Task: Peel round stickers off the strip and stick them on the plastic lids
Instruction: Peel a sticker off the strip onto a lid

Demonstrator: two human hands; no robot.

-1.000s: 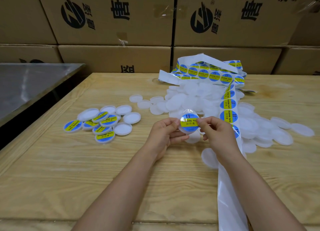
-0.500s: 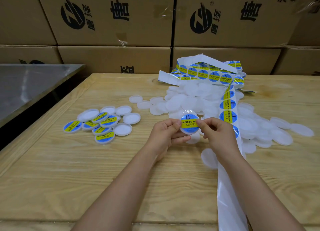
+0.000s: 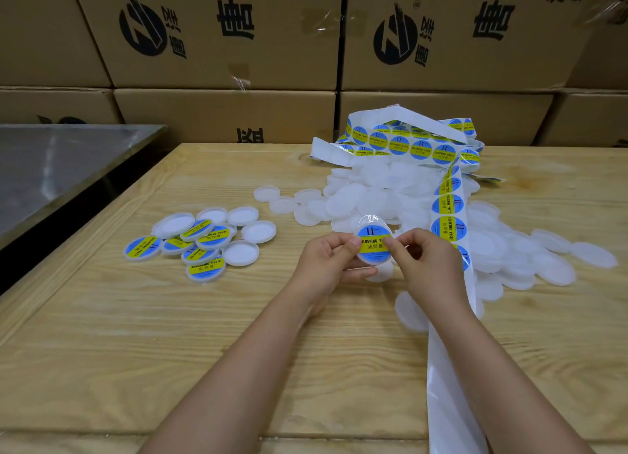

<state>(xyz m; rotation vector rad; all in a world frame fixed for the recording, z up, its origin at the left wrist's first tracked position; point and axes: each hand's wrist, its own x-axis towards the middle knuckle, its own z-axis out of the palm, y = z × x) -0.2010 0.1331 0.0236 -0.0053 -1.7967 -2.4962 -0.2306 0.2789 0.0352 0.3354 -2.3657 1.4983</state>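
Change: since a second ago both my thumbs have crept inward over the yellow band, so fewer letters show; the lid has barely shifted.
Head view, lid: the lid (image 3: 372, 221) is held off the wooden table (image 3: 170, 351) at centre frame, its face tilted toward me, with the sticker (image 3: 370, 232) already on it.
Left hand: my left hand (image 3: 326, 263) pinches the lid's left edge, thumb on the sticker, fingers curled behind.
Right hand: my right hand (image 3: 424, 266) pinches the right edge the same way, thumb tip on the band.
Key relation: the lid sits squarely between my thumbs, and the yellow band runs left to right from one to the other. A clear crescent of rim shows above the sticker's blue top. I judge the smoothing should spread outward and upward from the band.
Strip: the sticker strip (image 3: 448, 229) runs from the heap at upper right past my right wrist to the bottom edge. The next sticker is just right of my right hand, so that hand is nearer.
Materials: the lids are thin, round, translucent white plastic, and the stickers are glossy blue and yellow. The backing below my wrist is slick, white and bare.
Stock: bare lids (image 3: 373, 188) are piled behind my hands.
Done: labelled lids (image 3: 200, 246) lie at left centre, nearer my left hand.
Surround: cardboard boxes (image 3: 221, 28) stand across the top.
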